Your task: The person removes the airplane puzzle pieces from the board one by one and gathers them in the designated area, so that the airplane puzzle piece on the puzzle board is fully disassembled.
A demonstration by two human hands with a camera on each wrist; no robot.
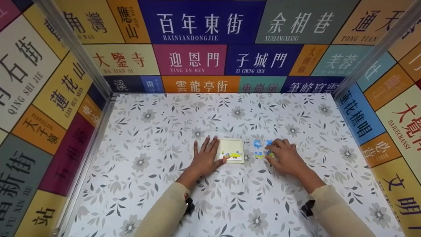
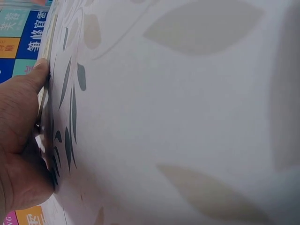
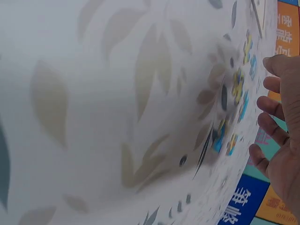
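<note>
My left hand rests along the left side of a small cream puzzle tray, fingers straight and thumb at its lower edge. Along the tray's lower part lie white and yellow puzzle pieces. To the right of the tray, several loose blue-and-yellow jigsaw pieces lie on the table, partly hidden under my right hand. That hand hovers over them with loosely bent fingers. In the right wrist view its fingers stand apart from the pieces and hold nothing.
A white cloth with grey flowers and leaves covers the table. Panels with Chinese lettering stand behind it and on both sides, with metal posts at the corners.
</note>
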